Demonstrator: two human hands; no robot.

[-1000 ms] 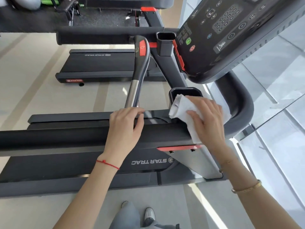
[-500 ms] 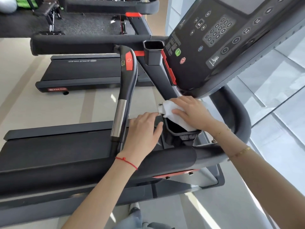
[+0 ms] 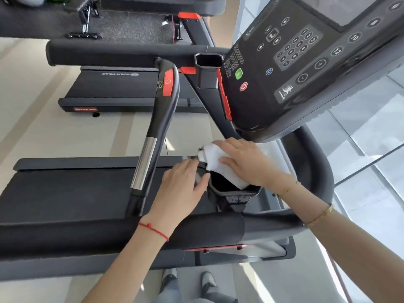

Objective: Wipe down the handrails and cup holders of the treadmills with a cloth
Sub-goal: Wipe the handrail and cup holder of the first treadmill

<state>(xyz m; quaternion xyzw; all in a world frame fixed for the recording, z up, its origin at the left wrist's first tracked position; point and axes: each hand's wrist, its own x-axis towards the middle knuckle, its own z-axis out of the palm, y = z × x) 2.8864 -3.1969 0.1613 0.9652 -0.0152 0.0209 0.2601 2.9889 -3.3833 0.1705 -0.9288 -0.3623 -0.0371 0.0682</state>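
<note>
white cloth (image 3: 215,164) bunched over black cup holder (image 3: 235,191)

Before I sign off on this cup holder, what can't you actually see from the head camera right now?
- Near cup holder: its inside is dark and partly covered by the white cloth and right hand.
- Left hand: fingertips' contact with the holder's side is unclear.
- Console: cut off by the top edge.

Under my feet the pale floor (image 3: 39,136) carries the treadmill (image 3: 65,193) I stand beside, its dark belt stretching out toward nine o'clock. At twelve o'clock a second treadmill (image 3: 113,90) rests on the same floor. Beyond it, a dark speckled mat (image 3: 135,29) lies under other gym gear.
</note>
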